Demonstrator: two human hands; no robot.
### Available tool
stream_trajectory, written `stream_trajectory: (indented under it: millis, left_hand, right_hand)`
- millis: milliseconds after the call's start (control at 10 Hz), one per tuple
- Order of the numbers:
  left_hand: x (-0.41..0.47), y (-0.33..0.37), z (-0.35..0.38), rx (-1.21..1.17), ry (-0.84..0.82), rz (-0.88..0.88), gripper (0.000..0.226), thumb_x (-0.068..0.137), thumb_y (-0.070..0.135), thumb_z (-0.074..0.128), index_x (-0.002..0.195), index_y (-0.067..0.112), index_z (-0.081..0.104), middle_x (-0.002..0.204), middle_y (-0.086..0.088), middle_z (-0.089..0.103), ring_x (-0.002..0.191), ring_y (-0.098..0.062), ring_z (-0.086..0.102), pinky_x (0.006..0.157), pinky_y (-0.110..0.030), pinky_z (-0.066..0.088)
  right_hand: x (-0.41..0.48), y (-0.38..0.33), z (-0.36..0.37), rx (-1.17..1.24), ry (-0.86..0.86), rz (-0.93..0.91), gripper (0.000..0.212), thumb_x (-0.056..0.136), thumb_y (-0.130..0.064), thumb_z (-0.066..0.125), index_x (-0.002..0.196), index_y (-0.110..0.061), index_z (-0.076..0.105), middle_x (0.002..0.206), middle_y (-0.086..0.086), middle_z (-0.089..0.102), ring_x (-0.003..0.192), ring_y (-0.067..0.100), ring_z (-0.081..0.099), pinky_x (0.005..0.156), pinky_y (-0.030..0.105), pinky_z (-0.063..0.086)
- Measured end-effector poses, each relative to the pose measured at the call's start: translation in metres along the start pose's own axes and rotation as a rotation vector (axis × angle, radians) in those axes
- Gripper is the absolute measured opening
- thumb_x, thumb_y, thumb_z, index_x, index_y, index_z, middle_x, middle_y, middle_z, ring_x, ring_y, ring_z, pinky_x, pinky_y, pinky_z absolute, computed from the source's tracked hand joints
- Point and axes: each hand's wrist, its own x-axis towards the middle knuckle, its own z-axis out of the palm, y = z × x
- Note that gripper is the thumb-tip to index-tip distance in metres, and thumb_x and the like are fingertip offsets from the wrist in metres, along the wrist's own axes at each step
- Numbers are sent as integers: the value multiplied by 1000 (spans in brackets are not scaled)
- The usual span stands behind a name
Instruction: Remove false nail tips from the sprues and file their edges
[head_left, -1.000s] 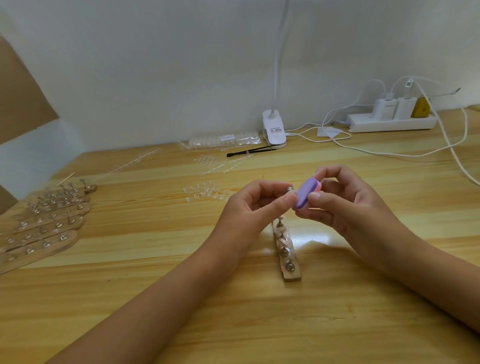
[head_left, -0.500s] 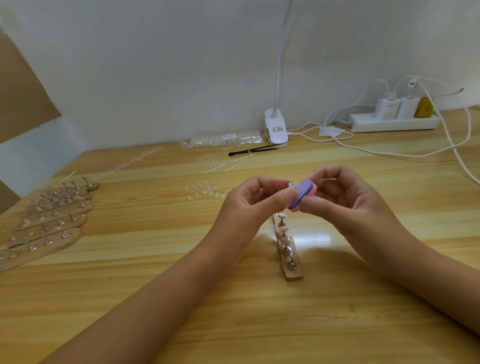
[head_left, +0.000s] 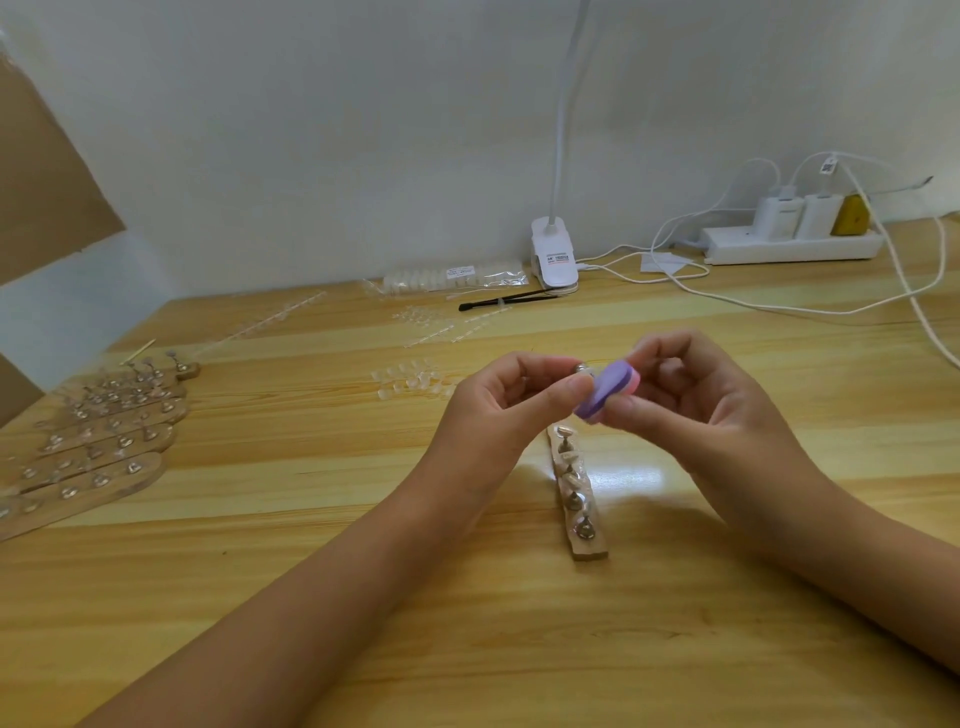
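Note:
My left hand (head_left: 501, 410) pinches a small metal nail stand (head_left: 582, 368) between thumb and fingers; the nail tip on it is mostly hidden. My right hand (head_left: 696, 405) grips a purple and pink file block (head_left: 605, 391), pressed against the stand's top. Below my hands a wooden holder strip (head_left: 577, 493) lies on the table with several metal stands and clear nail tips on it. Loose clear nail tips (head_left: 410, 382) lie in a small cluster left of my hands. Clear sprues (head_left: 441, 327) lie farther back.
Several wooden holder strips (head_left: 98, 441) with stands are stacked at the left edge. A bag of nail tips (head_left: 452, 278), a black tool (head_left: 498, 300) and a white clip lamp (head_left: 553, 257) stand by the wall. A power strip (head_left: 789, 244) with white cables sits at back right.
The file block has shifted slightly in my right hand against the stand, tilting so that more of its pink side shows. Both hands stay in about the same place.

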Motion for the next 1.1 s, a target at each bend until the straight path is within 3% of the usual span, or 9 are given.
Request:
stream_trajectory:
  millis: [100, 200, 400, 500, 700, 800, 900, 1000, 1100]
  left_hand:
    - [3, 2, -5, -4, 21, 23, 30, 78, 34, 75, 103, 17, 72, 97, 3, 75, 94, -10, 69, 87, -22, 54]
    - [8, 5, -18, 33, 79, 62, 24, 87, 39, 70, 95, 17, 74, 91, 5, 74, 87, -5, 68, 83, -19, 54]
    - [12, -8, -31, 504, 22, -2, 25, 88, 47, 62, 93, 28, 78, 87, 8, 73, 78, -10, 63, 73, -23, 51]
    - [13, -14, -29, 639, 0, 6, 19, 91, 43, 64, 96, 31, 78, 87, 12, 65, 77, 1, 56, 70, -18, 44]
    - [13, -15, -25, 816, -83, 49, 24, 98, 38, 56, 96, 27, 77, 98, 6, 63, 91, 0, 54, 75, -19, 40]
    - [14, -14, -27, 822, -41, 79, 24, 101, 29, 52, 107, 26, 75, 105, 10, 63, 100, 2, 52, 76, -12, 38]
    - [14, -14, -32, 834, -20, 102, 27, 97, 15, 56, 113, 31, 71, 111, 16, 61, 112, -4, 51, 82, -7, 41]
    - [10, -9, -30, 804, 51, 176, 32, 96, 12, 58, 124, 27, 65, 123, 15, 56, 123, -7, 48, 101, -19, 43]
    - [-2, 10, -26, 947, 200, 621, 41, 101, 26, 49, 141, 17, 50, 148, 4, 45, 142, -9, 35, 119, -34, 28]
  right_hand:
    - [3, -4, -6, 60, 90, -42, 31, 71, -39, 83, 97, -35, 66, 92, -1, 72, 95, 21, 71, 87, 28, 56]
    - [9, -6, -20, 88, 152, -38, 34, 80, -27, 73, 112, -31, 62, 90, -3, 68, 94, 19, 70, 85, 26, 56]
    - [17, 8, -31, -112, 123, 118, 34, 78, -30, 66, 111, -24, 63, 91, -1, 70, 92, 17, 67, 80, 27, 58]
    - [20, 15, -35, -156, 77, 184, 27, 80, -23, 68, 107, -19, 63, 87, -1, 68, 84, 12, 65, 75, 23, 57]
    - [21, 20, -38, -540, 72, 77, 28, 83, -7, 73, 77, -21, 49, 93, -4, 68, 91, 12, 64, 75, 19, 50]
    - [23, 22, -40, -827, 42, 48, 23, 81, -12, 77, 82, -26, 59, 107, -10, 59, 107, 12, 51, 88, 23, 38]
    - [23, 15, -36, -872, 85, 15, 4, 84, -24, 72, 85, -28, 71, 111, -12, 57, 110, 7, 46, 96, 20, 28]
    - [19, 4, -35, -710, 79, -93, 29, 94, -30, 50, 73, -21, 68, 63, -3, 64, 74, 3, 65, 112, 20, 25]
    - [13, -2, -21, -273, 126, 66, 29, 100, -28, 38, 118, -27, 60, 61, 6, 69, 76, 14, 72, 90, 22, 49]
